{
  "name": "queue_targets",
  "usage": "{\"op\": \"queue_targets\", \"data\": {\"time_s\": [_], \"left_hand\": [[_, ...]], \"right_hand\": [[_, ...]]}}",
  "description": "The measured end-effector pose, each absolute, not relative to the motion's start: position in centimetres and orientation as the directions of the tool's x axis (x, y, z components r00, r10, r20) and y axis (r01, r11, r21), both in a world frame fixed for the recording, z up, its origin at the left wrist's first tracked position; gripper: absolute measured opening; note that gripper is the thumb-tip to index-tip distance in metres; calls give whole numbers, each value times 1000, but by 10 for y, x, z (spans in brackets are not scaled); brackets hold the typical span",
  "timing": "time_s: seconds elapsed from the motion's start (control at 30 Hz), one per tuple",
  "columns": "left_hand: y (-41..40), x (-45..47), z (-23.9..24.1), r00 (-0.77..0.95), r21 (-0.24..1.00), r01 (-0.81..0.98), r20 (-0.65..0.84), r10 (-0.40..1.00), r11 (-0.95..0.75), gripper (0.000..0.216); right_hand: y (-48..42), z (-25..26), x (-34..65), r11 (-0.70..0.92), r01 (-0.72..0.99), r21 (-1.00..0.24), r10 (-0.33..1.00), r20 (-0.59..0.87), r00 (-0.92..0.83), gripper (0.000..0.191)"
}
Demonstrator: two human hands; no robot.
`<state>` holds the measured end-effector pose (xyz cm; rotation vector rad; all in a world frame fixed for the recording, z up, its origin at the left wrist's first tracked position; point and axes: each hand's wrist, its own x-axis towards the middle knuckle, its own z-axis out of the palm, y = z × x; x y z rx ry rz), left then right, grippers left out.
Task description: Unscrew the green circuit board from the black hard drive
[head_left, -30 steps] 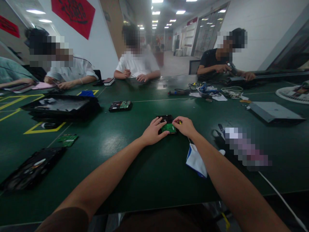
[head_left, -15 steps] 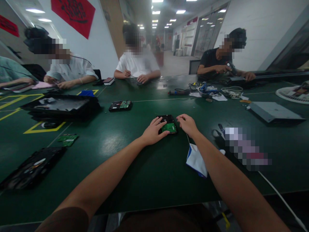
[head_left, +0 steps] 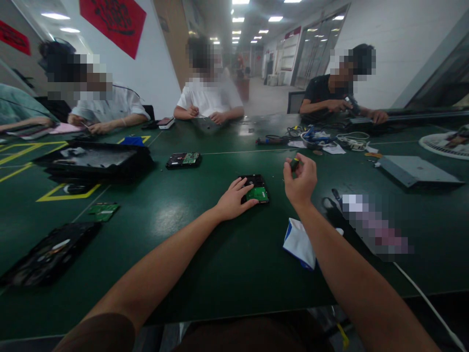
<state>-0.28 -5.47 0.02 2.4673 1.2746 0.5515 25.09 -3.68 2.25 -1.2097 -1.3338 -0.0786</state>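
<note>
A hard drive (head_left: 258, 190) with a green circuit board lies on the green table in front of me. My left hand (head_left: 234, 199) rests on its left side, fingers spread across the top and thumb at the near edge. To the right, raised above the table, my right hand (head_left: 301, 180) is closed around a screwdriver (head_left: 294, 163). Only the black and yellow handle end shows; its tip is hidden. Below the right hand, partly behind my forearm, is a folded white and blue cloth-like piece (head_left: 299, 244).
Farther off lies another hard drive (head_left: 183, 160). On the left are black trays (head_left: 95, 161), a loose green circuit board (head_left: 104, 211) and a black casing (head_left: 51, 254). Cables (head_left: 315, 137) and a grey metal box (head_left: 419, 171) are on the right. Several people sit across the table.
My right hand has turned and lifted away from the drive, up and to the right, with the screwdriver in it. My left hand has stayed on the drive.
</note>
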Motion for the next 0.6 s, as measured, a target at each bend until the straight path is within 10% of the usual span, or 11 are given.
{"op": "queue_targets", "data": {"time_s": [0.6], "left_hand": [[-55,-2,1,537,409,713,205,818,-570,79]], "right_hand": [[-50,28,236,407,771,-489,792,610,-31,77]]}}
